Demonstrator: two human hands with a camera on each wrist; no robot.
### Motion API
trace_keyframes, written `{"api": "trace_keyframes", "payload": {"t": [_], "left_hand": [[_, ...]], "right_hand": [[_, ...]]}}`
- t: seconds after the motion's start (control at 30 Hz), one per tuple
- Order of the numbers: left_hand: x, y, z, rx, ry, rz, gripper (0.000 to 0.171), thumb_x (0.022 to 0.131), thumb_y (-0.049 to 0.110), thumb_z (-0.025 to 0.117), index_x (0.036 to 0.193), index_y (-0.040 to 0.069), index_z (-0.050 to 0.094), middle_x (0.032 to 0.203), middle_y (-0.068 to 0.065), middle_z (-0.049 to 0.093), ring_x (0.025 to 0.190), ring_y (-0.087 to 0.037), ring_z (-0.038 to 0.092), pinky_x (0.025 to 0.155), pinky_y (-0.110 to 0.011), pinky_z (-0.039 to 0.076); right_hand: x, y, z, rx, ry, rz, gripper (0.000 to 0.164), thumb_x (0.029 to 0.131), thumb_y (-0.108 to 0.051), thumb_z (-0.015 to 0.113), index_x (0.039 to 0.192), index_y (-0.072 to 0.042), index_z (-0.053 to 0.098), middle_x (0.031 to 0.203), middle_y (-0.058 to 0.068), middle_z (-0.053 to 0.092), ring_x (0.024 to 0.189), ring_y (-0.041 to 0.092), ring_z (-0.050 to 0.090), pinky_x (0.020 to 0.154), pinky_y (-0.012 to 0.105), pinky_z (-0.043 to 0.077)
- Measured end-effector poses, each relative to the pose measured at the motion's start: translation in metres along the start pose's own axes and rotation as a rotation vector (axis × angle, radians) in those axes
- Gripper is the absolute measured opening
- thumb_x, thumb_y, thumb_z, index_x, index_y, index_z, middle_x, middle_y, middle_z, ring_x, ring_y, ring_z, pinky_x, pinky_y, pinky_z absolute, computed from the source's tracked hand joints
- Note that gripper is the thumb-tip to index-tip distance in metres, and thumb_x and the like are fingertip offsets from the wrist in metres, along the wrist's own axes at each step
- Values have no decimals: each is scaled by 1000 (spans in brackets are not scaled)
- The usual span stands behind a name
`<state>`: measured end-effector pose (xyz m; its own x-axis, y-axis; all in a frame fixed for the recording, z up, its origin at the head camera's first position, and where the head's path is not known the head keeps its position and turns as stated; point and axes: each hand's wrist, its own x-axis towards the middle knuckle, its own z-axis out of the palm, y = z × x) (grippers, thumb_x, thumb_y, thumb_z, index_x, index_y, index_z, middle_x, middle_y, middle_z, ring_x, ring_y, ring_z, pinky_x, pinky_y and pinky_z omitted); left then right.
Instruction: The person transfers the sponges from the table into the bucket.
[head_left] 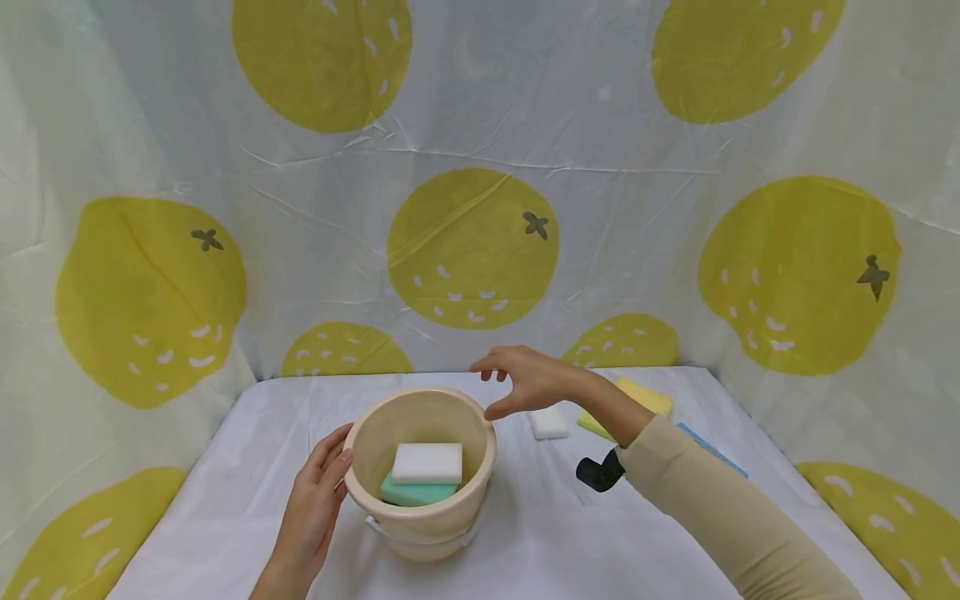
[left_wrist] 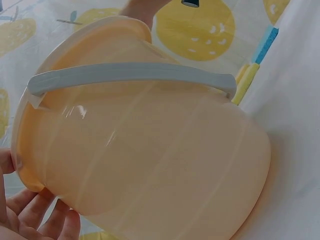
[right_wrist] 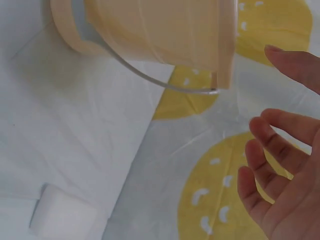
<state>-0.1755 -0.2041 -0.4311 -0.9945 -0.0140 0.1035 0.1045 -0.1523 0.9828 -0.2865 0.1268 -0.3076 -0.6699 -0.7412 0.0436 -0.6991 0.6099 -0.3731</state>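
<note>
A cream bucket (head_left: 420,533) stands tilted toward me in the head view, its grey handle (left_wrist: 135,71) hanging down along the side. Inside it a white sponge (head_left: 427,463) lies on top of a green sponge (head_left: 420,492). My left hand (head_left: 311,500) holds the bucket's left rim, thumb on the rim and fingers beneath its outer lip in the left wrist view. Beside the right rim, my right hand (head_left: 528,379) is raised with fingers spread and nothing between them; in the right wrist view its fingers (right_wrist: 275,145) are apart from the bucket.
Right of the bucket, a white block (head_left: 549,423) lies on the white-covered table (head_left: 570,550). Yellow sponges or cloths (head_left: 645,397) and a blue flat piece (head_left: 711,450) lie farther right, partly behind my right forearm. A lemon-patterned curtain (head_left: 322,233) encloses the back and sides.
</note>
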Motion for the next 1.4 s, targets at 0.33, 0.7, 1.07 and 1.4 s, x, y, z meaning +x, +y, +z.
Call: {"api": "trace_keyframes", "payload": {"t": [0.33,0.7,1.07,1.4], "left_hand": [[-1,-1,-2,2,4,7,52,110,28,54,155,6,39,157,-12,41,134,-10,48,102,-21,45],[0,-2,-1,0,3,5,52,110,29,55,155,7,39,157,-11,41,134,-10,48,102,-20,45],[1,-3,-1,-3,-7,10,53,110,29,55,155,7,38,157,-11,41,135,-11,47,102,-20,45],[0,-1,-1,-1,-6,5,54,110,30,55,156,6,38,157,-10,40,134,-9,48,102,-20,45]], "right_hand": [[-9,11,1,13,21,18,67,87,-33,82,145,-7,59,116,1,62,106,24,59,89,40,51],[-29,29,3,52,37,77,69,87,-34,82,144,-5,59,119,2,63,107,27,58,87,41,53],[-50,47,5,75,41,144,70,87,-35,82,146,-5,58,120,2,62,106,25,58,84,40,52],[-63,59,9,83,44,181,70,86,-36,83,143,-2,60,118,3,63,106,27,58,84,40,53]]}}
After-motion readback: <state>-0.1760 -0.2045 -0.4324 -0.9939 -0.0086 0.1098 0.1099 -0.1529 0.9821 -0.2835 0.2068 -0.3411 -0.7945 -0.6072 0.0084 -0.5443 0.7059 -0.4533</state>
